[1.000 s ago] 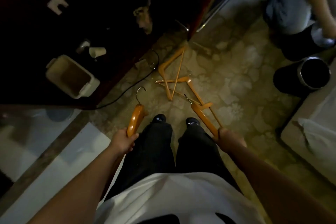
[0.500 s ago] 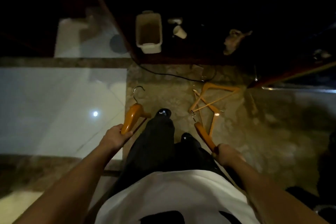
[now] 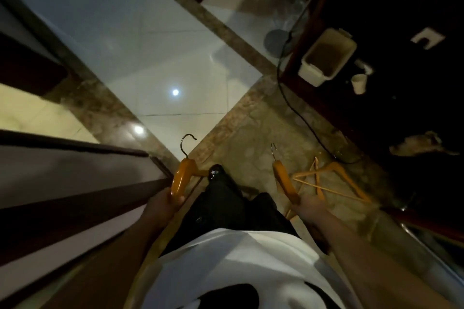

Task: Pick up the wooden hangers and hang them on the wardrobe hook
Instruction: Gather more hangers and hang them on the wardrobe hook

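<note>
Hangers (image 3: 285,182): smooth orange-brown wood, slight sheen, w/ thin metal hooks (image 3: 187,144). Floor tiles (image 3: 150,57) pale, glossy, reflecting lamps; stone-look strip (image 3: 236,30) mottled brown, polished. Bin (image 3: 308,70) prob. matt cream plastic. Shirt (image 3: 238,258) white cloth, trousers (image 3: 221,208) black cloth.

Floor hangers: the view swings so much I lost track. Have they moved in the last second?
No. The floor hangers still lie crossed beside the black cable, as before; only the camera has turned.
</note>
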